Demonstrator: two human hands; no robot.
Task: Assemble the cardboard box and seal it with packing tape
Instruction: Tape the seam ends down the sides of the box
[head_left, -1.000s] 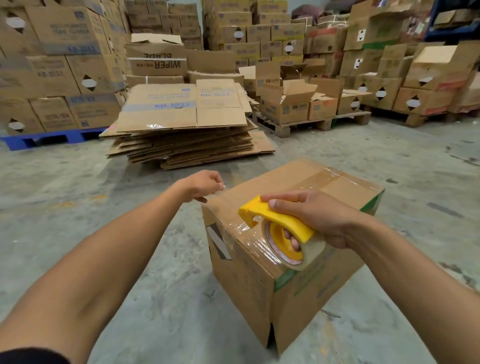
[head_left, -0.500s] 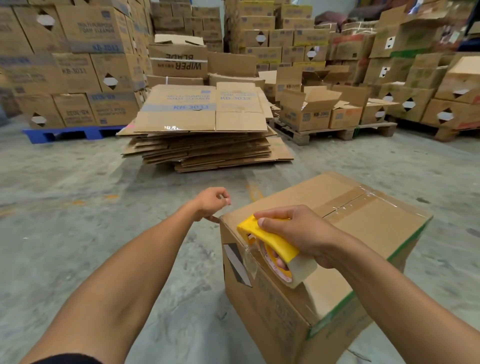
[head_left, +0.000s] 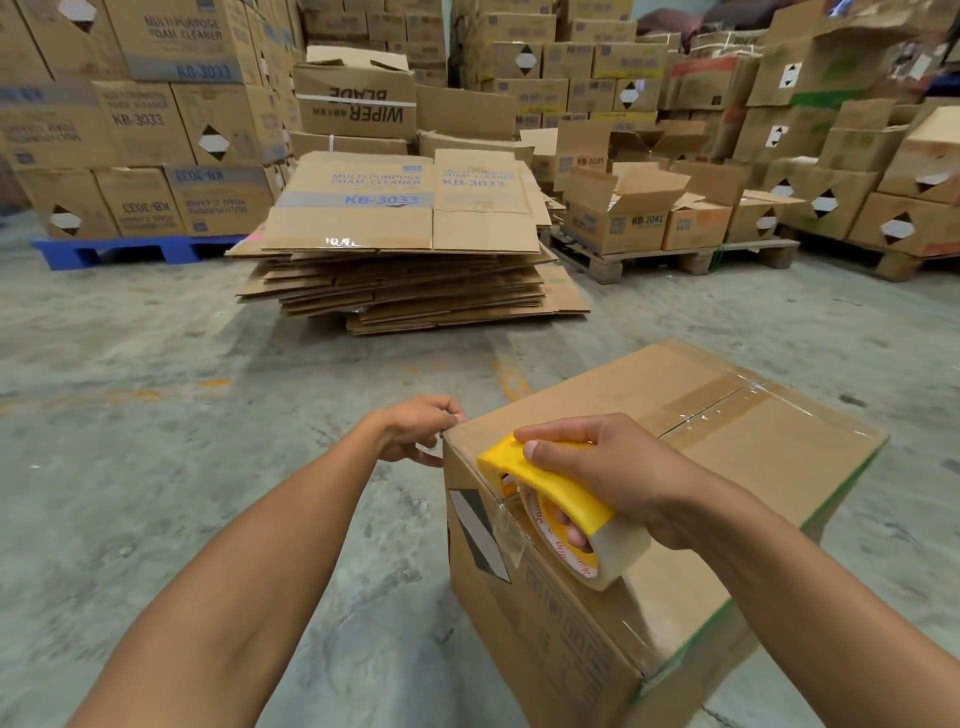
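A closed brown cardboard box (head_left: 727, 457) stands on the concrete floor in front of me, its top seam covered by clear tape. My right hand (head_left: 618, 473) grips a yellow tape dispenser (head_left: 550, 493) with a clear tape roll, resting on the box's top near its left edge. A clear tape strip runs from the dispenser along that left edge. My left hand (head_left: 421, 428) pinches the box's far left corner, apparently on the tape's end.
A stack of flattened cartons (head_left: 405, 244) lies on the floor ahead. Stacked cartons on a blue pallet (head_left: 130, 249) fill the left back; wooden pallets (head_left: 675, 257) with open and closed boxes stand at the right back. Bare concrete floor (head_left: 182, 441) lies to my left.
The view has shifted, so the box sits lower and further right in frame. My right hand and the dispenser stay on the box's left edge. My left hand stays at the corner.
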